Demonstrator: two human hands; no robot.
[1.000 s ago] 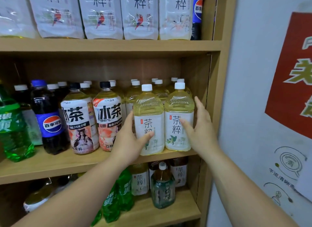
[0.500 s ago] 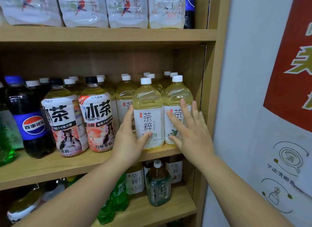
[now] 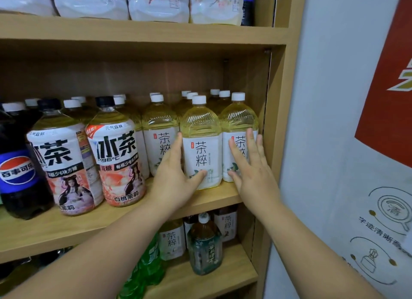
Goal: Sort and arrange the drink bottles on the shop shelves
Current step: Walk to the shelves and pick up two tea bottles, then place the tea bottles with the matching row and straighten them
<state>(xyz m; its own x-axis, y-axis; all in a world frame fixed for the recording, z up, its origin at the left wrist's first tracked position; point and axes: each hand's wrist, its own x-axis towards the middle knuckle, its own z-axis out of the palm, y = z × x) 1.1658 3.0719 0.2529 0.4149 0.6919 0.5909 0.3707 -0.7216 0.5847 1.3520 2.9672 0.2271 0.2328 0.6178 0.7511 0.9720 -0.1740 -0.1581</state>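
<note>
your left hand (image 3: 174,178) cups the front bottle (image 3: 201,125) to square it; at 3 o'clock your right hand (image 3: 254,176), flat, steadies the end bottle (image 3: 238,118).

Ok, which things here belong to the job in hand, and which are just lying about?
In the job: left hand holding front tea bottle; right hand flat on corner tea bottle; shelf.
Lying about: iced-tea bottles; cola bottle; poster.

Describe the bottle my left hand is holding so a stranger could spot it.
On the middle shelf, go to the right end by the side panel. The tea bottle stands second from the end in the front row, pale yellow, white cap. Unlike its twin, it sits slightly forward, gripped by the left hand.
</note>
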